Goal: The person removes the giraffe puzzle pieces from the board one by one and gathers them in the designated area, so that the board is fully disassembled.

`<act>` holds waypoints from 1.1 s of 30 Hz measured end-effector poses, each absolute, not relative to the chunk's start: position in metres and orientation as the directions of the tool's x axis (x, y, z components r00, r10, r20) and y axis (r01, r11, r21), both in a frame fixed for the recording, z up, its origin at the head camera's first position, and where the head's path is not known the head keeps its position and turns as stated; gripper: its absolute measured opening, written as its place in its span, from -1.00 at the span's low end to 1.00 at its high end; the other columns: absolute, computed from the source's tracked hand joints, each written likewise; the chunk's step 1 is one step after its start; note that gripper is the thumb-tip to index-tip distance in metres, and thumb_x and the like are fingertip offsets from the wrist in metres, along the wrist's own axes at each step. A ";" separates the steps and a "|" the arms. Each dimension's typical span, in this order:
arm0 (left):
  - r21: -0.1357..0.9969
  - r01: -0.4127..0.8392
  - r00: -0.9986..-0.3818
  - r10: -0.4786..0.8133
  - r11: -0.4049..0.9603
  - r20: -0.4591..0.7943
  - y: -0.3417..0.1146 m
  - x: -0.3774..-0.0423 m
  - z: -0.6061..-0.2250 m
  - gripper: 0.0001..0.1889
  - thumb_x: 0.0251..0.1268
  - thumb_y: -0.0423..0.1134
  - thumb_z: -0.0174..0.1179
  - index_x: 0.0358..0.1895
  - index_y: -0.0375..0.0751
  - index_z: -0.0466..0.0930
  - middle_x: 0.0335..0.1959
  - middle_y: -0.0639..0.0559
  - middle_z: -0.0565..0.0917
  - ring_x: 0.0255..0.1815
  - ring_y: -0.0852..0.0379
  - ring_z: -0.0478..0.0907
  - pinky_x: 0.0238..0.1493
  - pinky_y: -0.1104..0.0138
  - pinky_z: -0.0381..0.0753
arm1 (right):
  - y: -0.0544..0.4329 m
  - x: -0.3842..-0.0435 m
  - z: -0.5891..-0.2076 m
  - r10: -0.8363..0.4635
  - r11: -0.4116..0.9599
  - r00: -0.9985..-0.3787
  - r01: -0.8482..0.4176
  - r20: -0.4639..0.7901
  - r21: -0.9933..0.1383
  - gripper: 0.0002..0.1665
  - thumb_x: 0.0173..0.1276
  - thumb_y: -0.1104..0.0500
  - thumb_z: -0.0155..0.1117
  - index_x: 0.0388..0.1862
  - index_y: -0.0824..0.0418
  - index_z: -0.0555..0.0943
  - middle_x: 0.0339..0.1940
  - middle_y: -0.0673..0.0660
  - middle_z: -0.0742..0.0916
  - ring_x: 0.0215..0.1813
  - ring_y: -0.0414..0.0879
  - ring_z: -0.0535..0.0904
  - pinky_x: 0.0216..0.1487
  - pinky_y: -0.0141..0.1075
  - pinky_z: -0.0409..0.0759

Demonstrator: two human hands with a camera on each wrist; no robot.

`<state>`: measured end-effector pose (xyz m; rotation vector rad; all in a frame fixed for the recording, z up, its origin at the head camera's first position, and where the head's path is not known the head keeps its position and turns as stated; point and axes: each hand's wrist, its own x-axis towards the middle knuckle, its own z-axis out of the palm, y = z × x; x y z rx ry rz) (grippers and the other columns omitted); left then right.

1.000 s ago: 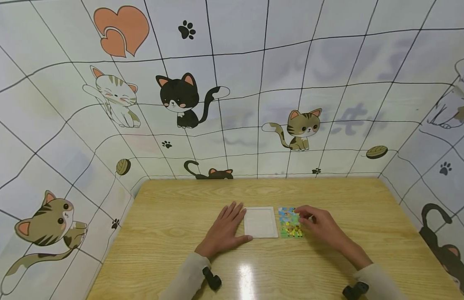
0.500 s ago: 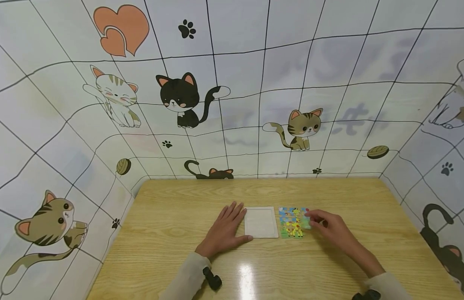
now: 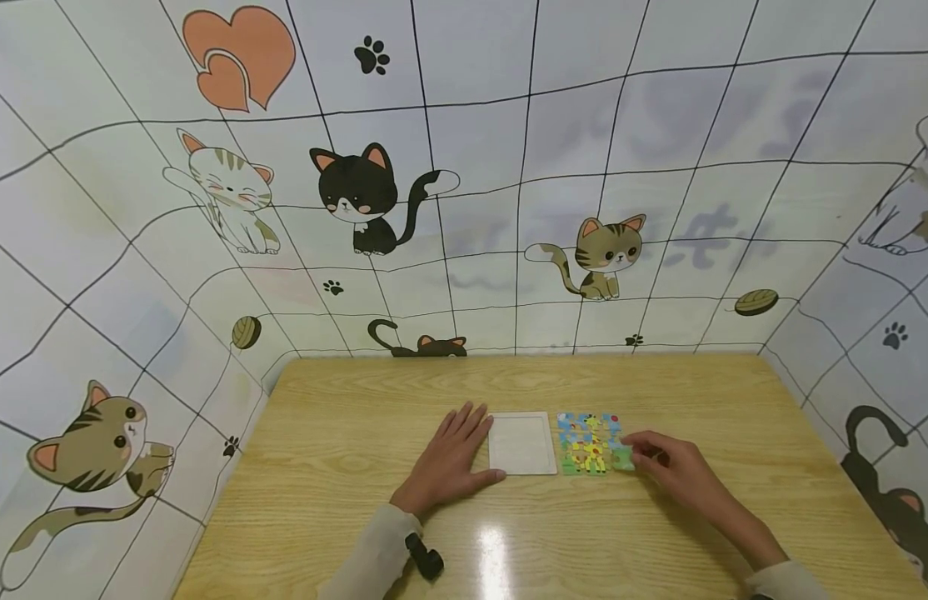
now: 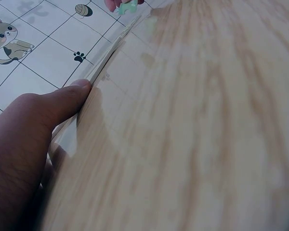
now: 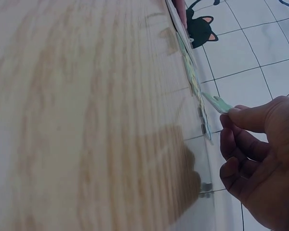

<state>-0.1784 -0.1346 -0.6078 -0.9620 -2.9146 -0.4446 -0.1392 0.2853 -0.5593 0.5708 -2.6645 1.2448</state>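
My left hand (image 3: 451, 457) lies on the table with fingers straight, its fingertips and thumb along the left side of a white square puzzle tray (image 3: 521, 444). To the right of the tray is a flat jigsaw puzzle (image 3: 584, 444) in blue, green and yellow, with its pieces close together. At its lower right corner my right hand (image 3: 670, 462) pinches a green puzzle piece (image 3: 622, 457) between thumb and fingertips. In the right wrist view the green piece (image 5: 218, 104) is tilted, close over the puzzle's edge (image 5: 195, 86). The other fingers of that hand are curled.
The wooden table (image 3: 344, 417) reaches back to a white wall (image 3: 479, 275) with cat drawings and black grid lines. Side walls of the same pattern stand left and right. A bright light reflection shows on the table near the front.
My right hand has moved to the right and toward the front with the green puzzle piece, uncovering the puzzle's right side. The left hand has stayed in place beside the tray.
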 end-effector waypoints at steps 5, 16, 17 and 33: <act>0.254 0.589 -0.806 0.579 0.767 0.122 -0.134 -0.179 -0.606 0.07 0.55 0.63 -0.18 0.83 -0.06 0.07 0.86 -0.02 0.01 0.87 -0.10 -0.14 0.83 -0.02 -0.14 | 0.286 -0.137 -0.559 -0.277 0.590 -0.932 -0.358 0.235 -0.724 -0.73 0.48 0.41 0.47 0.11 0.27 0.81 -0.21 0.05 0.82 -0.26 -0.33 0.61 -0.33 -0.36 0.66; 0.279 0.597 -0.801 0.581 0.752 0.145 -0.134 -0.180 -0.609 0.07 0.54 0.63 -0.16 0.83 -0.07 0.09 0.86 -0.03 0.04 0.87 -0.09 -0.13 0.82 -0.04 -0.12 | 0.285 -0.139 -0.560 -0.312 0.617 -0.934 -0.337 0.172 -0.712 -0.73 0.48 0.40 0.48 0.10 0.25 0.81 -0.21 -0.02 0.81 -0.23 -0.35 0.64 -0.27 -0.34 0.70; 0.279 0.597 -0.801 0.581 0.752 0.147 -0.135 -0.180 -0.610 0.07 0.54 0.63 -0.17 0.82 -0.07 0.10 0.86 -0.02 0.04 0.87 -0.09 -0.13 0.83 -0.04 -0.12 | 0.285 -0.140 -0.560 -0.316 0.617 -0.934 -0.335 0.166 -0.712 -0.73 0.48 0.41 0.47 0.11 0.25 0.81 -0.21 -0.02 0.81 -0.23 -0.34 0.64 -0.27 -0.34 0.70; 0.275 0.579 -0.812 0.574 0.768 0.106 -0.133 -0.179 -0.606 0.07 0.54 0.62 -0.13 0.83 -0.07 0.06 0.86 -0.03 0.01 0.87 -0.07 -0.18 0.84 0.01 -0.21 | 0.288 -0.144 -0.560 -0.385 0.639 -0.913 -0.368 0.133 -0.676 -0.75 0.50 0.35 0.48 0.11 0.22 0.81 -0.09 -0.03 0.85 -0.22 -0.32 0.68 -0.26 -0.33 0.69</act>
